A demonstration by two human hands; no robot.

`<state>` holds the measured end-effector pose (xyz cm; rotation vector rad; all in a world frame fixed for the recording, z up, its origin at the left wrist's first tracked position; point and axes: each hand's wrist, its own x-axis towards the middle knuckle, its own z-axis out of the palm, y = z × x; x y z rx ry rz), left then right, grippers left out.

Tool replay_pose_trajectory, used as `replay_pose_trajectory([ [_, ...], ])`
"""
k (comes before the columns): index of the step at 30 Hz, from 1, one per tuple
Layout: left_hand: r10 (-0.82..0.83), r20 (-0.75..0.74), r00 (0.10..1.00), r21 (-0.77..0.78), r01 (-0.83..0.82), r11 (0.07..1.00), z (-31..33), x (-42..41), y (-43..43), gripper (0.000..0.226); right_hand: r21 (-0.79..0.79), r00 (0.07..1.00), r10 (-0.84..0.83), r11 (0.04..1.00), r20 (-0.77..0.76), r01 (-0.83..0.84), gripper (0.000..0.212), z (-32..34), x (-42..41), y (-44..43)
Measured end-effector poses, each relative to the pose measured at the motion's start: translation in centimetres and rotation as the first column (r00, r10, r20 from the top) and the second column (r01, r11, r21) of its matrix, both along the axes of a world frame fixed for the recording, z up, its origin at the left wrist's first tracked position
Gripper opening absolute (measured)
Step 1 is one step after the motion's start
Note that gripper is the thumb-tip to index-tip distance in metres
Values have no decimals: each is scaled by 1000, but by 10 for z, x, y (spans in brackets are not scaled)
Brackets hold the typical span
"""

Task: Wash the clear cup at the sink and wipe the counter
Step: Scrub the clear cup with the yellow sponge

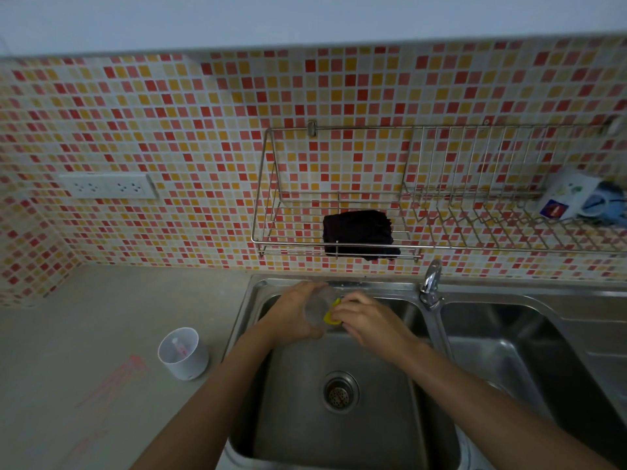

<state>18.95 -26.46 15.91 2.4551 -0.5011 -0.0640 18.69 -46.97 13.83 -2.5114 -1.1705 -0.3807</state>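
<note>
Over the far end of the left basin of the steel sink [258, 337], my left hand [291, 313] grips the clear cup [319, 308], tilted on its side with its mouth toward the right. My right hand [368, 318] holds a yellow sponge [330, 317] pressed against the cup's mouth; most of the sponge is hidden by my fingers. The grey counter [84, 334] lies left of the sink and carries a smeared pink stain [115, 381]. A dark folded cloth [359, 235] rests in the wire rack above the sink.
A white cup [183, 354] with a small pink item inside stands on the counter beside the sink. The tap [431, 283] sits between the two basins, no water visible. The wall-mounted wire rack [271, 205] holds mugs [576, 198] at right. A power socket [108, 188] is on the tiled wall.
</note>
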Motion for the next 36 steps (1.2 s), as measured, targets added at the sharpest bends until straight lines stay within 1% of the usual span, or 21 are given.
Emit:
replay_pose_trajectory([
  [3,32,88,996,-14,-30,999,-6,-5,-6,87,54,1000,-14,998,11,13,32,3,-2,0],
  [5,78,139,987,-23,-76,997,-9,-5,-7,87,56,1000,-16,998,-3,16,30,7,-4,3],
  [6,86,155,984,-27,-83,996,-10,-4,-6,85,53,997,-19,998,-72,22,29,10,-6,5],
  [7,79,168,983,-20,-76,997,-11,-3,-6,82,48,982,-31,998,-184,41,28,13,-6,7],
  [8,68,175,982,0,-69,998,-12,-3,-5,79,36,973,-26,999,-229,35,28,12,-3,7],
  [10,51,175,983,35,-58,998,-11,-6,-5,77,-1,966,-10,1000,-258,10,27,14,3,6],
  [11,45,187,981,39,-53,998,-11,-7,-5,76,-28,962,-32,999,-269,25,28,17,5,7],
  [12,41,203,978,44,-51,998,-11,-7,-5,75,-48,965,-56,998,-255,45,29,16,8,8],
  [14,41,217,975,48,-52,997,-8,-8,-5,75,-95,995,-73,993,-71,66,34,9,9,6],
  [15,41,215,976,52,-54,997,-7,-7,-5,77,-93,996,-84,992,-17,82,35,6,6,8],
  [17,41,191,981,105,-62,993,-7,-5,-2,81,-39,991,-90,995,-94,87,33,7,-5,12],
  [19,37,180,983,144,-64,988,-10,-7,-1,82,-56,986,-81,996,-149,73,29,6,-8,13],
  [21,41,178,983,121,-63,991,-14,-9,-1,83,-57,981,-113,993,-160,105,31,7,-8,13],
  [23,42,172,984,120,-63,991,-14,-9,-2,84,-65,989,-114,992,-100,108,34,-3,-3,11],
  [25,35,147,989,153,-58,987,-14,-10,0,86,-56,975,-127,991,-181,119,30,-3,-6,15],
  [27,59,107,993,131,-73,989,-15,-12,5,86,-12,948,-138,990,-285,141,27,2,-8,16],
  [28,85,95,992,100,-95,990,-16,-14,9,85,34,942,-140,987,-304,158,26,7,-7,17],
  [30,140,95,986,66,-146,987,-14,-15,20,83,175,925,-154,958,-347,226,26,26,-5,16],
  [33,181,94,979,38,-185,982,-9,-11,34,84,418,919,-161,853,-361,313,25,65,-1,22],
  [36,210,86,974,-6,-210,978,-3,-8,39,86,567,933,-187,752,-308,338,22,99,15,39],
])
